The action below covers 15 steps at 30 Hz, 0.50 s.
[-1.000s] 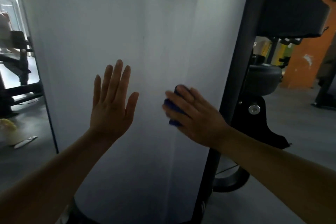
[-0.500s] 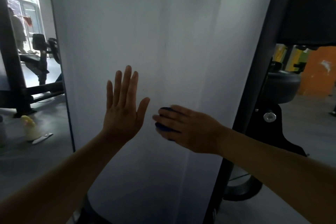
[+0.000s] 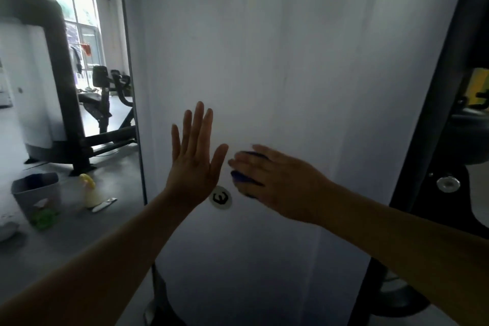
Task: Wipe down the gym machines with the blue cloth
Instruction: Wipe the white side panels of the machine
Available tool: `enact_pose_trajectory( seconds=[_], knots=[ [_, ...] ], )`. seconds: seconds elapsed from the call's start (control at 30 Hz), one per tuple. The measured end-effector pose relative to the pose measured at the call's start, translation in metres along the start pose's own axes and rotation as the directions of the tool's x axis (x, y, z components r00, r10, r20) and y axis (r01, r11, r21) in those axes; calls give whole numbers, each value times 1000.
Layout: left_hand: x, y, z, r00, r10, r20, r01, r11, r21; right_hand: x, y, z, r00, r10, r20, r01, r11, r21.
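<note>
A tall white panel (image 3: 277, 61) of a gym machine fills the middle of the head view. My left hand (image 3: 194, 164) lies flat against it, fingers straight and pointing up. Just to its right, my right hand (image 3: 277, 182) presses the blue cloth (image 3: 242, 177) onto the panel with straight fingers; only small edges of the cloth show under the fingers. A round white sticker (image 3: 220, 198) with a black mark sits on the panel below and between the two hands.
The machine's black frame post (image 3: 434, 114) with a silver knob (image 3: 448, 183) runs down the right. On the floor at left stand a grey bin (image 3: 37, 193), a pale spray bottle (image 3: 90, 192) and a green object (image 3: 43, 219). Another black machine (image 3: 66, 92) stands behind them.
My right hand has slid the blue cloth leftward across the panel toward my left hand. The view has shifted right, showing more of the room at left and the round sticker.
</note>
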<state>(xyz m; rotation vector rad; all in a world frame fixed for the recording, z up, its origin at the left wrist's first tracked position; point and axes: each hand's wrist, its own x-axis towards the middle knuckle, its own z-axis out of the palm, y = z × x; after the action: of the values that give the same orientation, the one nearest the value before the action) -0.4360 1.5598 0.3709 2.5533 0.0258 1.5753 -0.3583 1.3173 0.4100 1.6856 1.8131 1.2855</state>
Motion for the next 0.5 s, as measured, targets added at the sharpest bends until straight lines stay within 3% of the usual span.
enact_pose_trajectory(
  seconds=[0.13,0.27,0.33,0.5],
  knots=[
    [6,-7,-6,997,-45,62,45,999,0,32,23,-19,957,241,-162,-248,969,-22],
    [-4,-10,-12,992,8,123,-5,1000,-23,29,-9,2,984,166,-71,-172,982,-82],
    [-11,-20,-20,987,1,160,2,1000,-21,30,2,-5,987,109,-115,-115,992,-45],
    [5,-25,-38,980,-136,147,140,990,-16,48,34,-24,931,269,-246,-283,959,-20]
  ],
)
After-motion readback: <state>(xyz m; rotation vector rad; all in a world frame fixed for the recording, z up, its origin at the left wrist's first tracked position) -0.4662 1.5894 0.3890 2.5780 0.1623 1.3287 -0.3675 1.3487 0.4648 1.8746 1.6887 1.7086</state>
